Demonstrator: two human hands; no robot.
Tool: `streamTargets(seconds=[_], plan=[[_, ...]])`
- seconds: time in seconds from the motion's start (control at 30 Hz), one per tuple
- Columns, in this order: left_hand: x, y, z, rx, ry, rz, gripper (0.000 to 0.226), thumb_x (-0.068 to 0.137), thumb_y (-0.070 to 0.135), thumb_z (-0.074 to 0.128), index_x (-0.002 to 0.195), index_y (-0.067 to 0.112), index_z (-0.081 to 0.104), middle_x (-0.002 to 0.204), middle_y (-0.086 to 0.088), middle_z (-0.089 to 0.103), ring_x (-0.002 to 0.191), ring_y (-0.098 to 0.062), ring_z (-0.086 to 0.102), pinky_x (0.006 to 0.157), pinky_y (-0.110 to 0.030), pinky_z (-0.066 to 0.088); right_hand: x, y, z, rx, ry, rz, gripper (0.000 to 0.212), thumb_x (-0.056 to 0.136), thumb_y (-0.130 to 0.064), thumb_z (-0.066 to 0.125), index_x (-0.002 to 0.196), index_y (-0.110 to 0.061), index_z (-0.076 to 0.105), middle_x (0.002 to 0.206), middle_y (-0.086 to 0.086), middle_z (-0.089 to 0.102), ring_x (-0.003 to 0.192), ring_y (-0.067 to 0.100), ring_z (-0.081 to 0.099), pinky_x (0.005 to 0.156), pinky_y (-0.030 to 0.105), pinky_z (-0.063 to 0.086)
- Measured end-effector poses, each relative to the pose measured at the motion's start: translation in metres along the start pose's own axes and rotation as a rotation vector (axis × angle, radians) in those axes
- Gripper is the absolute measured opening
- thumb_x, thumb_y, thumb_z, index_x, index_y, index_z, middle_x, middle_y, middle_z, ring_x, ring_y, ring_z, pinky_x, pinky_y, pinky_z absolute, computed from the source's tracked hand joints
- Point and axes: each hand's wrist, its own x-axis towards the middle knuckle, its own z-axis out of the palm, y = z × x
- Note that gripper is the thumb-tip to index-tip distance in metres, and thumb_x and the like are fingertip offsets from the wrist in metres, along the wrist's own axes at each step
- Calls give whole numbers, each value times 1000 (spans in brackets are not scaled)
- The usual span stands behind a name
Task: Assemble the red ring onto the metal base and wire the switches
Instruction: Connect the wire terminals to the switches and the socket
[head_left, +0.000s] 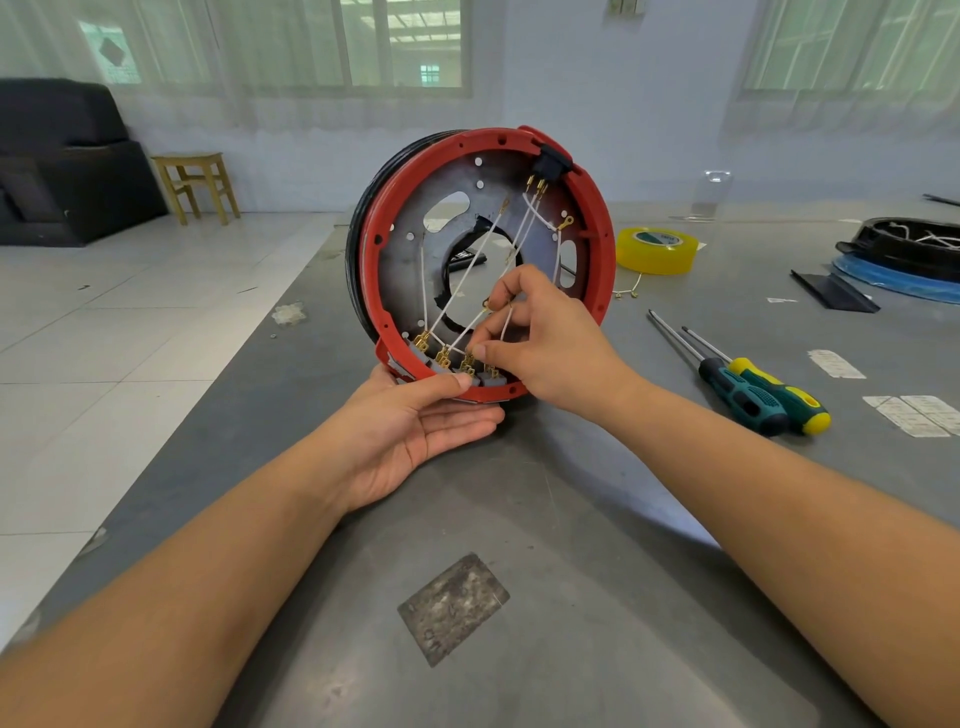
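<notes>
Matt red plastic ring (605, 244) on dull grey metal base (405, 270).

The black tray (914, 244) runs off the right edge (contents unclear), like the sofa (57, 161) at left

Two bare forearms in view, no sleeves reaching the wrists. Left hand (410, 431) and right hand (540, 343): no gloves, no rings, no watch or bands. Fingernails are trimmed short and unpainted.

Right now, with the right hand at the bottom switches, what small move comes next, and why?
Probably push the pinched white wire end down onto a switch terminal: the right hand holds it just above the row, while the left hand steadies the red ring.
</notes>
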Motion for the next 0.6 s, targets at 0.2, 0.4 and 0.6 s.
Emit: streamTargets(seconds=[0.2,0.4,0.6], plan=[[1,0,-3,0,-11,-10,54,89,1,72,138,-4,50,111,-37,72,104,-48,75,77,-43,65,-1,-1,-1,6,-27,14,36,87,-10,78,103,-21,47,87,-11,78,81,23,72,76,39,56],[2,-1,-3,3,-16,-6,52,89,0,72,137,-3,51,111,-38,72,104,-48,74,77,-43,65,0,-1,-2,4,-39,3,37,87,-9,78,99,-24,47,86,-10,78,79,19,72,71,30,54],[2,-1,-3,-8,-12,-8,58,84,2,74,137,-3,51,111,-37,72,104,-48,74,77,-43,65,0,-1,-1,-15,-34,-18,35,87,-9,78,101,-22,49,85,-11,77,76,11,69,61,16,49]])
